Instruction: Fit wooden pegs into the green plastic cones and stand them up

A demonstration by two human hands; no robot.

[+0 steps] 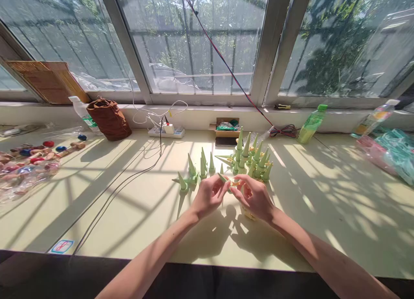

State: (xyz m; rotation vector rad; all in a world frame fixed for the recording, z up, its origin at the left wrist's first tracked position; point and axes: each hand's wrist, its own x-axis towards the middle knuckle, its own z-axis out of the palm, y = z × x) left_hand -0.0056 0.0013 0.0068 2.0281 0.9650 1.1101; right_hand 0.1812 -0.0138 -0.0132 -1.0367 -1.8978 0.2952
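Observation:
My left hand [211, 195] is closed on a small green cone [223, 177], held tilted just above the table. Right beside it, the fingers of my right hand [254, 194] pinch a small yellow-orange piece [235, 183] against the cone's wide end; its exact shape is too small to tell. Behind my right hand stands a dense cluster of green cones [246, 147] with yellow bits among them. To the left is a looser group of green cones [191, 165], mostly upright. Some yellow pieces [248, 213] lie partly hidden under my right hand.
A small open box [227, 135] stands behind the cones. A power strip [166, 132] with cables, a brown cloth bag [108, 119] and wooden pieces with coloured balls [35, 157] are leftward. On the right are a green bottle [312, 124] and plastic bags [396, 152].

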